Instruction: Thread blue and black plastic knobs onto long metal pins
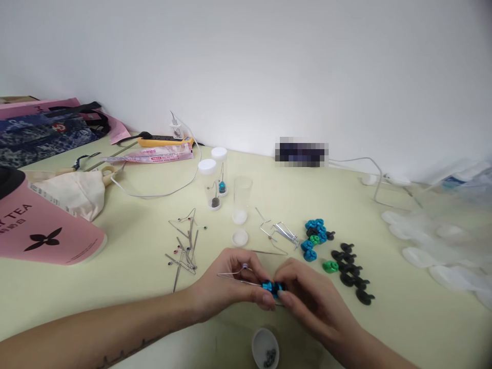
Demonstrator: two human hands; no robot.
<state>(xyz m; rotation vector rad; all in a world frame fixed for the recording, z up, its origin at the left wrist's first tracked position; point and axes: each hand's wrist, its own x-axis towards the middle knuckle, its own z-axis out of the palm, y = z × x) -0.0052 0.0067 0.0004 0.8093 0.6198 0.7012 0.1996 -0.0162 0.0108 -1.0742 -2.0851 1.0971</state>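
Between my two hands is a small shiny blue metal part (266, 285) with a dark piece against it and a thin bent wire (230, 277) running out to the left. My left hand (226, 279) pinches the blue part, while the fingers of my right hand (313, 297) close on its dark right end. Fingers partly cover where the pieces meet. Just below sits a small white cup (258, 342) with little metal bits (270, 357) inside. Beyond my hands lie a round white cap (240, 238) and several bent metal rods (286, 234).
Blue and green parts (310, 254) and black hooked pieces (348, 279) lie right. Wires with small beads (186, 246) lie left. Two capped clear tubes (209, 179) and a capless tube (243, 192) stand behind. A pink cup (57, 230) leans in at left; clear plastic (442, 246) lies far right.
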